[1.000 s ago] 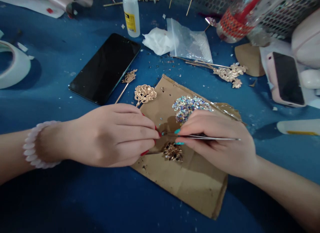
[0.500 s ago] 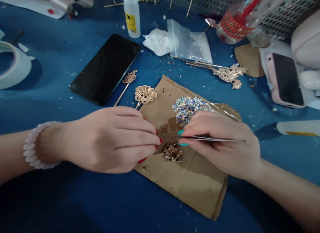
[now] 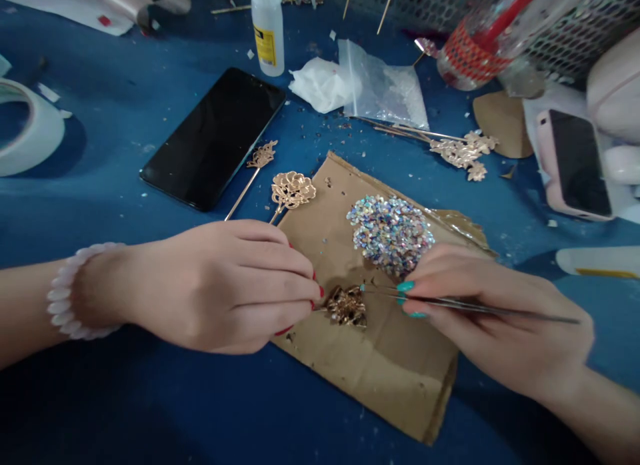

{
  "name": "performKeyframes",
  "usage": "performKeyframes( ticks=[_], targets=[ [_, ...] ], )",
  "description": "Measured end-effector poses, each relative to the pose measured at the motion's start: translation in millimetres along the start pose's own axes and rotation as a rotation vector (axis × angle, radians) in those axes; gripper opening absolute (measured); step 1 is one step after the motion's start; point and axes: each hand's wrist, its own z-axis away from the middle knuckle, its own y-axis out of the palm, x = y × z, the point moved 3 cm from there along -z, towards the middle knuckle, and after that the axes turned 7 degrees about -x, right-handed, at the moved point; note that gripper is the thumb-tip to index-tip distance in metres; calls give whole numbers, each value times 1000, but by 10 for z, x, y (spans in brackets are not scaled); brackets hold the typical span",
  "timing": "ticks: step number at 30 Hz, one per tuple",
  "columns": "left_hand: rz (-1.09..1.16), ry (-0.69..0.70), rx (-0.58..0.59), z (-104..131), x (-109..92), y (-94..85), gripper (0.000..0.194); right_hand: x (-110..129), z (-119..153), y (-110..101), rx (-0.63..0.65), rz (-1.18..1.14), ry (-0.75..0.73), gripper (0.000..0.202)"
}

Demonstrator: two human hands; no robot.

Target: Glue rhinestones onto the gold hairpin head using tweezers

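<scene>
My left hand (image 3: 225,288), with red nails, is closed on the thin stem of a gold flower hairpin (image 3: 346,306), whose openwork head lies over the cardboard (image 3: 380,378). Between the fingers of my right hand (image 3: 500,312), with turquoise nails, is a pair of tweezers (image 3: 470,305). Their tips reach the upper right edge of the flower head, where a tiny pale speck, perhaps a rhinestone, shows. A heap of shiny multicoloured rhinestones (image 3: 390,232) lies on the cardboard just beyond my right hand.
Beyond my left hand lie two more gold hairpins (image 3: 293,190) and a black phone (image 3: 215,138). Farther back stand a glue bottle (image 3: 269,38), a crumpled tissue (image 3: 323,85) and a plastic bag (image 3: 385,88). Leafy gold hairpins (image 3: 465,152) and a pink phone (image 3: 575,165) lie right; a tape roll (image 3: 35,135) sits left.
My right hand with the tweezers has moved right and slightly toward me, uncovering the rhinestone heap and the tweezer tips. My left hand and the hairpin stay almost in place.
</scene>
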Motion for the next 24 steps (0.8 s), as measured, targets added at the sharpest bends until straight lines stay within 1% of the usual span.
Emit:
performKeyframes(
  ticks=[4,8,11,17,22,24],
  targets=[
    [2,0,17,16,11,2,31,-24,54,-4,12,-7,20,15],
    [1,12,35,31,10,-1,32,-50,38,11,31,-1,-1,15],
    [4,17,32,32,3,-4,32,-57,19,18,36,-33,9,16],
    [10,18,30,19,9,7,35,-48,32,16,34,-12,19,12],
    [2,23,27,22,12,12,36,-50,27,17,20,-20,16,14],
    [3,22,29,25,10,10,36,-48,19,29,33,-18,11,13]
  ],
)
